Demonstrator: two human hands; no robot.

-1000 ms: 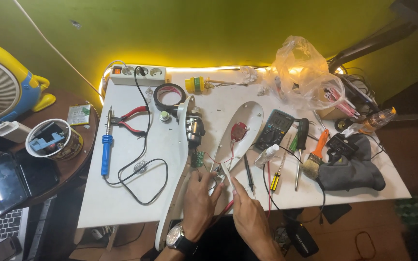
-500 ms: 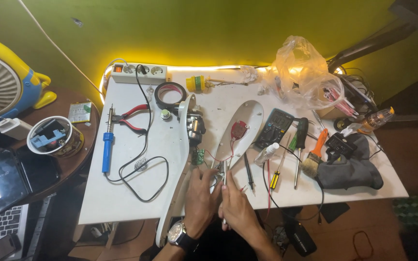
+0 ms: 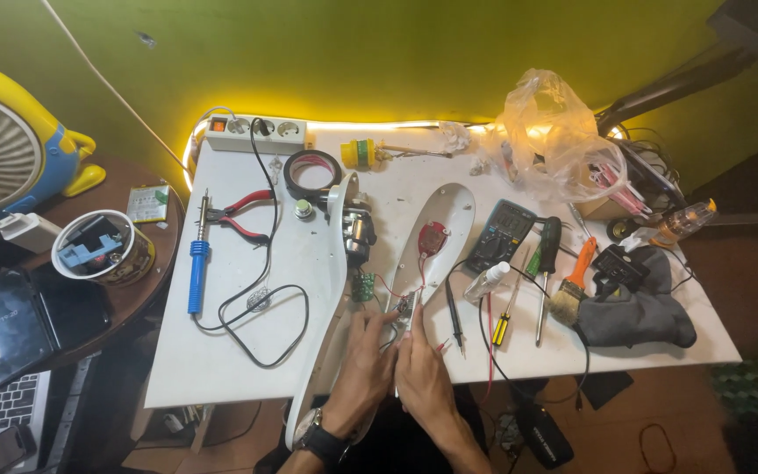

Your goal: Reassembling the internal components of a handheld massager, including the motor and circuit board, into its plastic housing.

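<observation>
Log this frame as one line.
left hand: touching small wired part at white plastic shell half | right hand: same spot, grip unclear | blue-handled soldering iron: idle on white table

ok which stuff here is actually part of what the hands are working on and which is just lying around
In hand:
left hand
right hand
small circuit board
white oval shell
long white casing

Lying about:
soldering iron
pliers
tape roll
power strip
multimeter
paintbrush
plastic bag
</observation>
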